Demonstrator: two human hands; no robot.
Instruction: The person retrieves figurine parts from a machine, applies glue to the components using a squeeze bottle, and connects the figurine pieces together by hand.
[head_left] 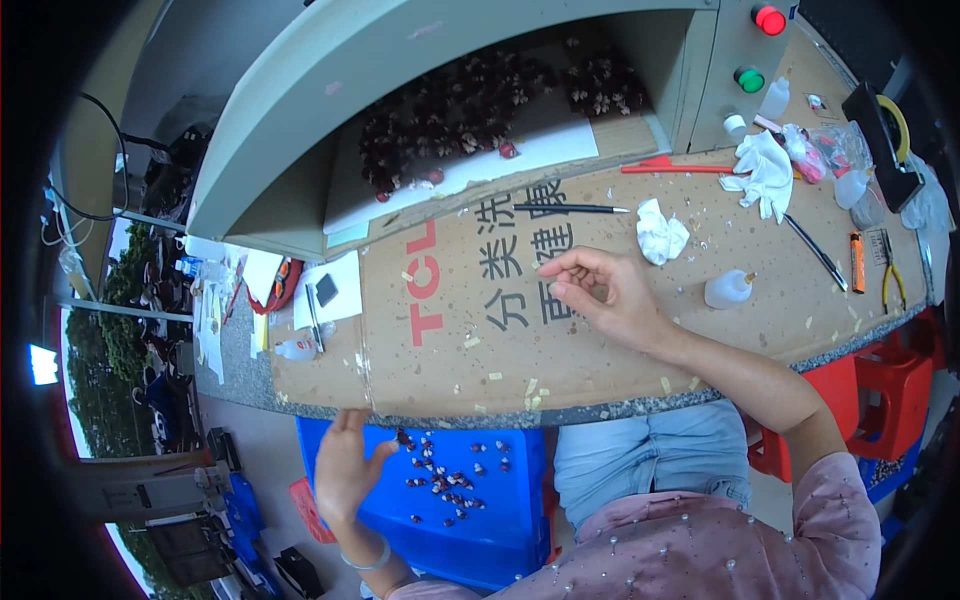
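Observation:
My left hand is over the left side of a blue tray, at the table's near edge. Its fingers are stretched out and the thumb stands apart, with nothing visible in the hand. In the tray lie several small dark red and white pieces, one close to the thumb tip. Above the cardboard table cover is my right hand, its thumb and forefinger brought together in a pinch. Whatever is between those fingertips, if anything, is too small to make out.
Many similar dark pieces lie inside a grey box with an arched opening. A black pen-like tool, crumpled tissue, squeeze bottle, white glove and yellow pliers lie on the table. Red stools stand right.

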